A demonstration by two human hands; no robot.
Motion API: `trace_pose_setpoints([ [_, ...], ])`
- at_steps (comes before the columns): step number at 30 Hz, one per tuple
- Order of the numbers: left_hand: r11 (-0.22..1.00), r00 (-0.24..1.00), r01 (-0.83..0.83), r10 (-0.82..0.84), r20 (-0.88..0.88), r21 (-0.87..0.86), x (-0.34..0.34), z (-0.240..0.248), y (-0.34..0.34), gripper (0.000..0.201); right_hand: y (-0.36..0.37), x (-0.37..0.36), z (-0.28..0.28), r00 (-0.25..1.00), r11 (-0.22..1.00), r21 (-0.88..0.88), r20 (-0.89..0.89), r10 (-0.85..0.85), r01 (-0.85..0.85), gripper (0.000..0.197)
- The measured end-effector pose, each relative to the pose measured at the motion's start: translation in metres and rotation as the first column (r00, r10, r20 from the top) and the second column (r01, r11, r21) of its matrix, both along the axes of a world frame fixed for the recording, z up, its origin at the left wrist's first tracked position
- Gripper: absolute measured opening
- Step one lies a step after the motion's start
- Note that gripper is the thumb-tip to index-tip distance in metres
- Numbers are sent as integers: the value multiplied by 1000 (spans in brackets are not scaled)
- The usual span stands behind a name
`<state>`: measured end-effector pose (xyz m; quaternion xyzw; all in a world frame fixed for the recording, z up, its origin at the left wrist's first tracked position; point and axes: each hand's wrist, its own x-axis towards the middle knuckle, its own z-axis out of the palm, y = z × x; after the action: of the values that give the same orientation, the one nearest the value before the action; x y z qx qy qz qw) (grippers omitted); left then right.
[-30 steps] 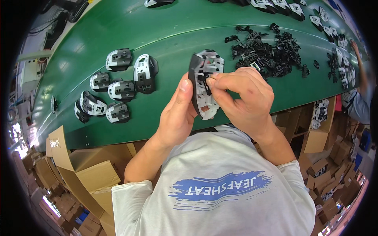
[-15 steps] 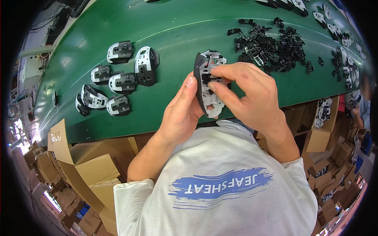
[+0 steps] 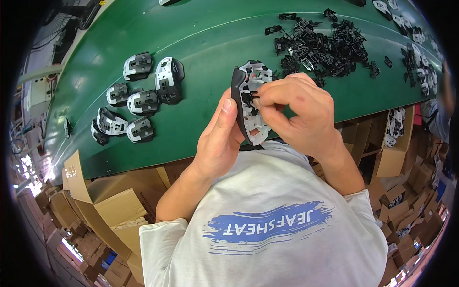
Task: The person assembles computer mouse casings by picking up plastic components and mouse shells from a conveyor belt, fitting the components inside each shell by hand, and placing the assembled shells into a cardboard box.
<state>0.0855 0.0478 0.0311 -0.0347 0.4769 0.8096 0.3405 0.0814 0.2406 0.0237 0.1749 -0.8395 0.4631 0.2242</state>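
Note:
My left hand (image 3: 217,141) grips a black and white mouse shell (image 3: 257,128) by its dark outer side, holding it on edge above the table front. The shell's white ribbed inside faces my right hand (image 3: 301,112). Between that hand's thumb and forefinger is a small black plastic part (image 3: 255,94), its prongs reaching into the middle of the shell. Fingers hide the rest of the part, and I cannot tell whether it touches the shell. Further off to the right lies a heap of similar small black plastic parts (image 3: 330,45).
Several black and white mouse shells (image 3: 169,79) lie on the green table (image 3: 205,62) at left. More shells (image 3: 423,76) lie at the far right. Open cardboard boxes (image 3: 119,205) stand below the table's near edge. Another person's arm (image 3: 440,119) shows at the right rim.
My right hand has drawn back slightly from the shell's inside, the black part still pinched. The shell has shifted a little left in my left hand.

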Motion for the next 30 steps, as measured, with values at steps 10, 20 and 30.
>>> trace_pose_setpoints([
  [10,992,995,96,-98,-21,-85,0,-9,-1,70,1,1,11,998,986,167,64,-26,15,17],
  [20,965,973,-52,-10,233,259,-1,-12,-6,58,7,7,-2,933,946,-321,350,80,39,35],
  [30,973,997,-58,44,-66,-225,1,-11,-1,57,-2,4,-5,931,981,-196,359,65,7,45],
])
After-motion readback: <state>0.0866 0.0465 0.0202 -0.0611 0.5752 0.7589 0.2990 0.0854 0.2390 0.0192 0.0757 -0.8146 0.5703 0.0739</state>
